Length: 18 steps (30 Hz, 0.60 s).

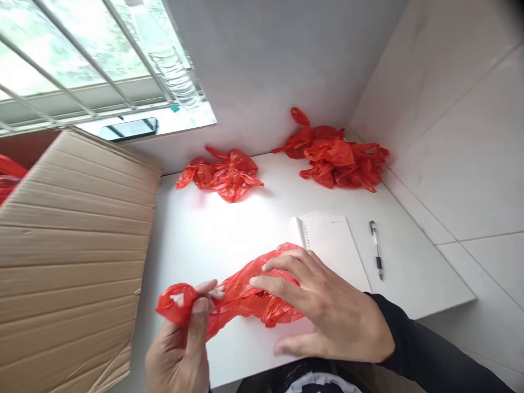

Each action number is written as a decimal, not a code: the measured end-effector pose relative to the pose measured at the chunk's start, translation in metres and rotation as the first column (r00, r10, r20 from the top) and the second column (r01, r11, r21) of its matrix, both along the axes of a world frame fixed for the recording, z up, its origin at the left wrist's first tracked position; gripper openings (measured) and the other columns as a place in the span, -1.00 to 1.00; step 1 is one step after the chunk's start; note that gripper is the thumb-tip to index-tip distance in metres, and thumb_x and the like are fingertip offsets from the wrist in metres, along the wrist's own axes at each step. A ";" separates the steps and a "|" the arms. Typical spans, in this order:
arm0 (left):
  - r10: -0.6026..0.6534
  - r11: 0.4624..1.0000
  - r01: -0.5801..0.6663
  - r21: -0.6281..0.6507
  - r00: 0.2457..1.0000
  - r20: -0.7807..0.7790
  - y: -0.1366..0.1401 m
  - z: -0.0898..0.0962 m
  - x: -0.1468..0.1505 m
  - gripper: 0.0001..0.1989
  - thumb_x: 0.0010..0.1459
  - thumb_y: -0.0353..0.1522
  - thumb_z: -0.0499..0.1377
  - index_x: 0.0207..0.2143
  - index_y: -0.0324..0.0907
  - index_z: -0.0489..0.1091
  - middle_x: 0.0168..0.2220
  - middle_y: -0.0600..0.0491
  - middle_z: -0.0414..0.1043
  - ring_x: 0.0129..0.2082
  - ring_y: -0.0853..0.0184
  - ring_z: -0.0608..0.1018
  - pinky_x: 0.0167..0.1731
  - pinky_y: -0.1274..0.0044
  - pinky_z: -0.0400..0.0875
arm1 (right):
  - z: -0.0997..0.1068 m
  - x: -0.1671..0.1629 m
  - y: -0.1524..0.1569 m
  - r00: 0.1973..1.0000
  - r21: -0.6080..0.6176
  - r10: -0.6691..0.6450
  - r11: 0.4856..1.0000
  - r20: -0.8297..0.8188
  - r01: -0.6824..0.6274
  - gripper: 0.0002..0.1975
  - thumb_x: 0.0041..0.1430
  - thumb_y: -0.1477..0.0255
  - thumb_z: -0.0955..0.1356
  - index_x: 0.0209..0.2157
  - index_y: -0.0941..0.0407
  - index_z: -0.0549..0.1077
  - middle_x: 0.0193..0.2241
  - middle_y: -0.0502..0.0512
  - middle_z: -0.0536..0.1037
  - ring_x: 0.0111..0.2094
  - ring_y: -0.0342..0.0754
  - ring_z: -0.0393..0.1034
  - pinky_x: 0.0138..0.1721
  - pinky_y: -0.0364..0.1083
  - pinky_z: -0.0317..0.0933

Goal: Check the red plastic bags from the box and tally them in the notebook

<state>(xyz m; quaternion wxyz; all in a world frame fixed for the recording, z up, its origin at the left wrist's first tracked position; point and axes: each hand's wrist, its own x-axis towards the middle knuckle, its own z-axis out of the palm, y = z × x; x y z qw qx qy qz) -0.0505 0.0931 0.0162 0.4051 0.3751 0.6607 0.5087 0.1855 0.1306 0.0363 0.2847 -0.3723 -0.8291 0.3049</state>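
A thin red plastic bag (245, 284) stretches between my two hands over the front of the white table. My left hand (184, 338) pinches it near one end, thumb on top, and a loop of the bag sticks out to the left of the fingers. Over the bag's other end is my right hand (323, 305), its fingers spread and the thumb apart. Those fingertips are at or just above the crumpled plastic; whether they touch it I cannot tell.
Knotted red bags (229, 174) lie against the wall, with a larger pile (335, 155) in the corner. An open notebook (331, 240) and a pen (376, 251) are on the right. A cardboard box (77, 256) stands left. A phone (129, 129) and plastic bottle (174, 71) occupy the windowsill.
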 end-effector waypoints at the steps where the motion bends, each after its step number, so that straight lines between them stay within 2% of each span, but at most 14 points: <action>1: -0.019 1.000 0.019 0.001 0.999 0.027 0.000 0.001 -0.002 -0.70 0.21 -0.15 0.29 -0.13 -0.16 0.54 -0.12 -0.01 0.56 -0.08 0.18 0.60 -0.15 0.46 0.57 | -0.007 0.001 -0.001 0.997 0.038 -0.019 0.999 0.072 0.016 -0.42 0.20 0.37 0.50 0.21 0.07 0.32 0.09 0.18 0.39 0.08 0.15 0.24 0.20 0.20 0.12; 3: -0.044 0.998 0.037 0.056 0.993 0.110 0.002 0.004 -0.003 -0.72 0.26 -0.13 0.24 -0.22 -0.15 0.54 -0.12 0.00 0.56 -0.01 0.16 0.57 -0.07 0.43 0.56 | -0.014 0.004 -0.002 0.991 0.059 -0.094 0.994 0.093 0.089 -0.64 0.31 0.52 0.37 0.12 0.09 0.40 -0.01 0.18 0.41 0.03 0.12 0.25 0.14 0.18 0.18; 6: -0.094 0.987 0.052 0.150 0.955 0.282 0.009 0.014 -0.003 -0.73 0.28 -0.14 0.20 -0.29 -0.14 0.54 -0.23 0.00 0.58 0.00 0.14 0.58 -0.02 0.37 0.55 | -0.010 0.015 -0.003 0.972 0.048 -0.235 0.971 0.014 0.234 -0.76 0.38 0.56 0.27 -0.01 0.08 0.48 -0.13 0.16 0.38 -0.07 0.07 0.26 -0.06 0.04 0.29; 7: -0.122 0.982 0.064 0.175 0.933 0.339 0.012 0.019 -0.004 -0.73 0.29 -0.15 0.19 -0.30 -0.14 0.53 -0.32 0.02 0.57 -0.06 0.17 0.60 -0.06 0.38 0.56 | -0.006 0.019 -0.003 0.960 0.059 -0.280 0.958 -0.006 0.280 -0.78 0.39 0.53 0.28 -0.02 0.05 0.49 -0.19 0.13 0.36 -0.13 0.04 0.27 -0.13 0.01 0.30; 9: -0.185 0.974 0.107 0.199 0.882 0.434 0.017 0.027 -0.002 -0.75 0.32 -0.17 0.16 -0.30 -0.13 0.50 -0.55 0.12 0.41 -0.35 0.31 0.60 -0.24 0.47 0.57 | 0.004 0.025 -0.004 0.940 0.065 -0.335 0.939 -0.059 0.338 -0.82 0.42 0.43 0.29 -0.03 0.00 0.51 -0.30 0.06 0.32 -0.24 -0.01 0.28 -0.25 -0.05 0.29; 11: -0.231 0.970 0.167 0.178 0.860 0.455 0.018 0.034 0.003 -0.74 0.35 -0.17 0.12 -0.27 -0.13 0.46 -0.68 0.23 0.13 -0.64 0.47 0.36 -0.49 0.60 0.45 | 0.014 0.028 -0.004 0.940 0.034 -0.321 0.944 -0.117 0.327 -0.83 0.43 0.35 0.29 -0.04 -0.03 0.50 -0.37 0.01 0.33 -0.34 -0.06 0.29 -0.34 -0.10 0.28; 12: -0.256 0.966 0.214 0.146 0.876 0.410 0.016 0.036 0.008 -0.76 0.34 -0.16 0.13 -0.20 -0.12 0.46 -0.67 0.25 0.10 -0.68 0.50 0.27 -0.56 0.62 0.38 | 0.019 0.026 -0.005 0.945 0.027 -0.292 0.954 -0.146 0.299 -0.84 0.43 0.34 0.29 -0.05 -0.03 0.49 -0.40 -0.01 0.34 -0.38 -0.08 0.29 -0.38 -0.12 0.28; 13: -0.290 0.957 0.270 0.105 0.901 0.323 0.012 0.038 0.013 -0.76 0.31 -0.17 0.17 -0.09 -0.10 0.45 -0.62 0.23 0.19 -0.67 0.50 0.27 -0.57 0.62 0.37 | 0.024 0.023 -0.005 0.953 0.033 -0.252 0.965 -0.167 0.261 -0.85 0.43 0.35 0.29 -0.06 -0.02 0.47 -0.41 -0.03 0.36 -0.41 -0.10 0.30 -0.42 -0.15 0.29; 14: -0.330 0.944 0.324 0.064 0.923 0.198 0.007 0.038 0.020 -0.66 0.25 -0.18 0.23 0.04 -0.07 0.41 -0.53 0.17 0.34 -0.62 0.46 0.35 -0.52 0.59 0.40 | 0.029 0.018 -0.006 0.962 0.045 -0.207 0.975 -0.179 0.218 -0.87 0.42 0.37 0.29 -0.07 -0.02 0.45 -0.42 -0.04 0.38 -0.43 -0.12 0.31 -0.44 -0.17 0.30; 16: -0.398 0.916 0.401 0.021 0.913 -0.089 -0.007 0.037 0.032 -0.34 0.12 -0.24 0.34 0.26 0.00 0.27 -0.23 0.00 0.54 -0.36 0.29 0.55 -0.29 0.49 0.49 | 0.036 0.004 -0.008 0.972 0.072 -0.115 0.989 -0.202 0.132 -0.85 0.39 0.48 0.27 -0.08 -0.01 0.41 -0.43 -0.06 0.40 -0.45 -0.14 0.34 -0.46 -0.20 0.32; 17: -0.413 0.904 0.427 0.028 0.888 -0.201 -0.013 0.036 0.038 -0.28 0.09 -0.27 0.36 0.30 0.02 0.24 -0.11 -0.05 0.55 -0.24 0.20 0.58 -0.18 0.44 0.49 | 0.039 -0.003 -0.010 0.975 0.082 -0.064 0.993 -0.211 0.083 -0.79 0.36 0.54 0.25 -0.07 -0.01 0.39 -0.42 -0.07 0.42 -0.45 -0.14 0.35 -0.44 -0.20 0.34; 18: -0.418 0.893 0.447 0.048 0.866 -0.275 -0.018 0.034 0.042 -0.32 0.10 -0.27 0.34 0.28 0.02 0.28 -0.06 -0.07 0.55 -0.16 0.15 0.58 -0.13 0.41 0.48 | 0.040 -0.010 -0.011 0.976 0.093 -0.020 0.995 -0.217 0.041 -0.73 0.33 0.59 0.24 -0.05 -0.01 0.38 -0.40 -0.07 0.45 -0.43 -0.14 0.37 -0.39 -0.19 0.36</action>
